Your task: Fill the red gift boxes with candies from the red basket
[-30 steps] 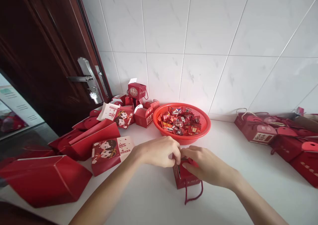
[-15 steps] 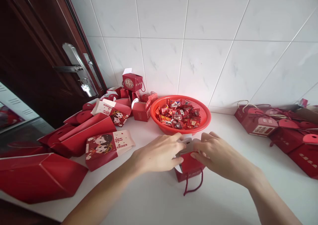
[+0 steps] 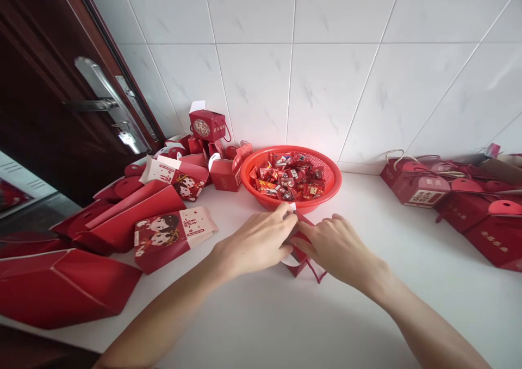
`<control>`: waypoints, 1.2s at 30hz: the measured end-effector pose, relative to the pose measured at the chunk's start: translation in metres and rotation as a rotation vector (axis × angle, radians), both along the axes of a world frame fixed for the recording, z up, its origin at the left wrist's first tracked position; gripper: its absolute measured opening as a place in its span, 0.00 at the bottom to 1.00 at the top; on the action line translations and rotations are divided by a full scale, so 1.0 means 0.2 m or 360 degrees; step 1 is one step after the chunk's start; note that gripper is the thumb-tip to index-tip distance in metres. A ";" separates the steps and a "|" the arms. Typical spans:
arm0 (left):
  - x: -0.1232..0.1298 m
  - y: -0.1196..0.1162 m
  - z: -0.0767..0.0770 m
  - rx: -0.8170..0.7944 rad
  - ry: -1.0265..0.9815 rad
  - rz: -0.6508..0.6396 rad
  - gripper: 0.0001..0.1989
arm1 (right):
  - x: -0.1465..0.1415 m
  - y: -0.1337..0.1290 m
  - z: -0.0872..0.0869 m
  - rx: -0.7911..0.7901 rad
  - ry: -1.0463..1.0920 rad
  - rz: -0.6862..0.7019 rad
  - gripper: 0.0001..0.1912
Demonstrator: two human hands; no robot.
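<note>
A small red gift box with a dark red cord handle stands on the white counter, largely covered by my hands. My left hand closes its curled fingers on the box's left side and top edge, beside a white inner flap. From the other side, my right hand presses bent fingers on the red top panel. Some fingertips are hidden, so their exact grip cannot be made out. Just behind the box, a red plastic basket holds several wrapped candies.
Red boxes, some unfolded, crowd the left, including one printed with cartoon figures and a large plain one. Closed gift boxes with cords line the right. A tiled wall rises behind; a dark door with a handle is at left.
The box has turned, and its top panel is now pressed further in between my hands. My right hand has come closer to my left. The whole view has shifted slightly.
</note>
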State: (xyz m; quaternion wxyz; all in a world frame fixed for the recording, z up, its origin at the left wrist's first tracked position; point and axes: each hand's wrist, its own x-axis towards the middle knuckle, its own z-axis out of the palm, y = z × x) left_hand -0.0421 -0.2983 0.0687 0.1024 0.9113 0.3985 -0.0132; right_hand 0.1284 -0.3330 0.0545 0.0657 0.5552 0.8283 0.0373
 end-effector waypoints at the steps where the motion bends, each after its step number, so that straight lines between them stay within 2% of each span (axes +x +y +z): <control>1: 0.00 0.00 0.00 0.0001 -0.0003 -0.0003 0.08 | 0.01 0.00 0.01 0.0021 0.0032 -0.0021 0.16; 5: -0.02 0.00 0.00 -0.0034 0.0024 0.0009 0.14 | 0.07 0.00 0.04 0.0156 0.0152 -0.0184 0.20; 7: -0.03 0.00 0.01 -0.0054 0.0027 0.0047 0.18 | 0.10 0.00 0.05 0.0210 0.0154 -0.0194 0.20; 11: -0.05 0.01 0.01 -0.0095 0.0011 0.0092 0.23 | 0.16 -0.01 0.03 0.0293 0.0217 0.0129 0.03; 16: -0.04 0.02 0.00 -0.0119 0.0011 0.0014 0.21 | 0.14 -0.04 0.02 0.0138 0.0437 0.0535 0.13; 19: -0.04 0.01 0.00 -0.0151 -0.0002 -0.0011 0.21 | 0.11 -0.06 0.02 -0.0002 0.0456 0.0617 0.15; 21: -0.04 0.00 0.00 -0.0166 -0.0022 0.0010 0.22 | 0.11 -0.07 0.02 0.0003 0.0427 0.0545 0.15; 24: -0.05 -0.02 0.00 -0.0198 -0.0041 0.0052 0.24 | 0.12 -0.09 0.02 -0.0006 0.0355 0.0304 0.11; 27: -0.06 -0.04 0.00 -0.0261 -0.0033 0.0110 0.22 | 0.13 -0.11 0.05 -0.0170 0.0263 0.0059 0.07; 29: -0.06 -0.05 -0.01 -0.0297 -0.0038 0.0102 0.23 | 0.14 -0.10 0.07 -0.0277 0.0200 -0.0053 0.09; 33: -0.05 -0.06 -0.03 -0.0331 -0.0039 0.0055 0.23 | 0.19 -0.05 0.07 -0.0451 0.0128 -0.0100 0.19; 36: -0.05 -0.07 -0.02 -0.0332 -0.0021 0.0102 0.22 | 0.22 0.00 0.05 -0.0473 0.0184 -0.0091 0.20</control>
